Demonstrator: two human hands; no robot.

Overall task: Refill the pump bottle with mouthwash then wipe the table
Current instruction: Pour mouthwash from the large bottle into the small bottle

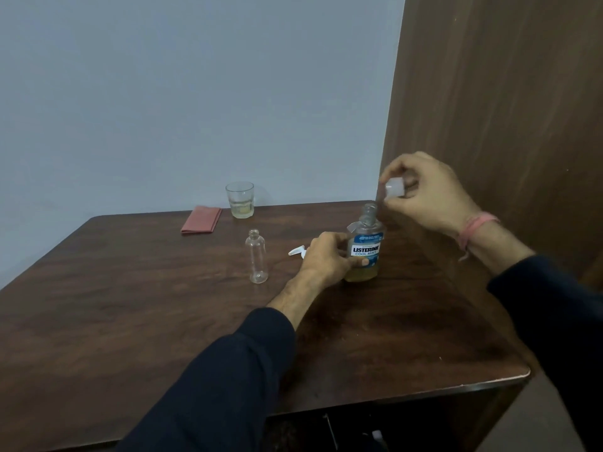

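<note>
A Listerine mouthwash bottle [366, 246] stands upright on the dark wooden table [163, 305], its neck uncapped and yellowish liquid low inside. My left hand [329, 259] grips its lower body. Just above the neck, my right hand [424, 190] pinches the bottle's white cap [394, 186]. To the left stands an empty clear pump bottle [257, 261], upright and open at the top. Its white pump head [297, 251] lies on the table, partly hidden behind my left hand.
A folded red cloth [201, 220] lies near the table's far edge. Beside it stands a glass [240, 200] with a little yellowish liquid. A brown wooden panel [505, 109] rises at the right, close to the mouthwash bottle.
</note>
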